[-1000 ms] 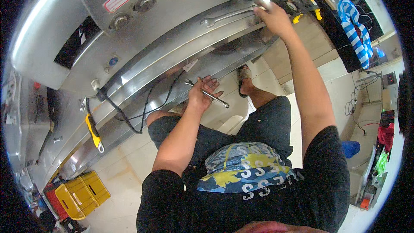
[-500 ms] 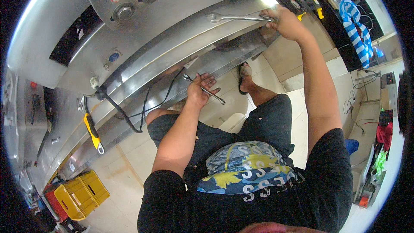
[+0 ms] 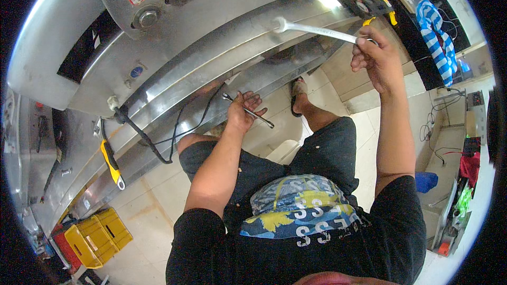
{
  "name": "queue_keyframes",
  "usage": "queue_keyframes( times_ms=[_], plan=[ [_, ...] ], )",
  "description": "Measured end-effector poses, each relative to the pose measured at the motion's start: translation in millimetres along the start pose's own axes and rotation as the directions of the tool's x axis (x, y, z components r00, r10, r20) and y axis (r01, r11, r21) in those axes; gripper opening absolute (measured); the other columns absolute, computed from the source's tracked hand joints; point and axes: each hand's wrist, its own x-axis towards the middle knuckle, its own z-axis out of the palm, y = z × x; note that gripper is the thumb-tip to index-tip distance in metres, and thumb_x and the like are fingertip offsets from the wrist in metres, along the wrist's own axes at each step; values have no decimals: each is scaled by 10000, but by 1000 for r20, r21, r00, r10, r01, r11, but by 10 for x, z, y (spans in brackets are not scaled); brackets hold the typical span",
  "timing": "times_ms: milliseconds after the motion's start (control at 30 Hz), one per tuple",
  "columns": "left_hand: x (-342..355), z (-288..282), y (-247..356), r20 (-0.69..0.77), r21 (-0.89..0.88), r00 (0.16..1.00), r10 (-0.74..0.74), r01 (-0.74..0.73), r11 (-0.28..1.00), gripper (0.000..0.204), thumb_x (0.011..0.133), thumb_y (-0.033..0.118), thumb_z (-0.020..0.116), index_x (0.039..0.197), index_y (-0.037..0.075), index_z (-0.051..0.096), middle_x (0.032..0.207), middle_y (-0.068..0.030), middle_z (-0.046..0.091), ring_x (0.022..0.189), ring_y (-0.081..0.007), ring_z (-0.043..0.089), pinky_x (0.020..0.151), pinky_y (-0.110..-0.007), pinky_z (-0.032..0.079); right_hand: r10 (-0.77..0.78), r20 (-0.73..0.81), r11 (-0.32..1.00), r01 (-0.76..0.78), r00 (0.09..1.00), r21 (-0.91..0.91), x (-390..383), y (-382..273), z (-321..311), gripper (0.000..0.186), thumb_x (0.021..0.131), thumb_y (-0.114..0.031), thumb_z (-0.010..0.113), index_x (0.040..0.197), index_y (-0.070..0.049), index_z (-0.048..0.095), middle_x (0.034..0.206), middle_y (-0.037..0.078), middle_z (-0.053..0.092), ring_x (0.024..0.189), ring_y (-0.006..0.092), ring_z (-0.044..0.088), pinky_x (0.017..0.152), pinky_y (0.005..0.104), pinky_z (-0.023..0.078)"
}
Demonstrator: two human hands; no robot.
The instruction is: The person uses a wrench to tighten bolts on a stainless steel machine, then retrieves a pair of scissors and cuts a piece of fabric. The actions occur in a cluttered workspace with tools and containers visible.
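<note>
In my right hand [image 3: 381, 58] is a large silver combination wrench [image 3: 317, 31], pinched near one end. Its open jaw points left over the steel ledge, apart from it. My left hand [image 3: 243, 112] is low between my knees, palm up. A smaller double-ended wrench [image 3: 265, 121] lies across that palm, held by the thumb, while the other fingers are loosely spread. Beside them runs the edge of a large stainless steel machine [image 3: 232, 37]. On its ledge to the left rests a yellow-and-black adjustable wrench [image 3: 110, 159].
Two large bolts [image 3: 148, 18] sit in a steel plate above. A black cable [image 3: 142, 134] hangs from the machine. Yellow bins [image 3: 100, 236] stand at lower left. More tools [image 3: 364, 1] lie at upper right, near a blue-and-white striped cloth [image 3: 437, 39].
My right hand has come back toward me and to the right, lifting the large wrench off the area by the ledge. My left hand and its wrench have barely moved.
</note>
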Motion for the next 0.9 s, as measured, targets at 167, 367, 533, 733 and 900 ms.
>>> queue_keyframes(
  times_ms=[167,367,533,733,900],
  plan=[
    [20,6,-31,4,0,1000,-6,6,1000,525,1067,463,356,1291,6,485,1251,-199,540,1135,-335,543,988,-688,437,-340,-69,938,332,938,-100,-227,-528,267,274,927,-139,653,1152,17,640,849,117,676,625,209,678,561,308,552],
    [53,29,-48,2,38,1000,-19,19,999,498,1062,461,369,1255,25,511,1202,-185,572,1109,-331,561,979,-673,442,-690,15,699,672,724,-246,198,-857,634,187,932,-73,600,1091,22,624,825,58,641,674,102,646,577,221,529],
    [87,-91,-41,1,12,1000,-5,5,1000,450,1058,455,382,1212,64,545,1141,-152,628,1073,-328,599,979,-657,432,-718,-167,694,677,676,-247,-26,-1160,1125,138,929,-47,569,1044,-15,638,733,24,630,561,71,616,448,181,457],
    [78,-29,5,-2,24,1000,-2,2,1000,516,1066,463,356,1268,11,502,1227,-196,569,1104,-328,571,967,-662,468,-752,-272,659,690,600,-298,49,-953,1296,136,956,-24,575,1070,-7,648,796,67,648,600,103,641,486,198,486],
    [80,11,-20,15,16,999,-31,31,999,476,1062,453,368,1228,38,530,1162,-178,602,1110,-332,574,972,-665,444,-643,-189,766,622,743,-161,271,-886,1456,142,964,-22,561,1068,18,649,798,77,653,628,130,668,533,226,513]
  ],
)
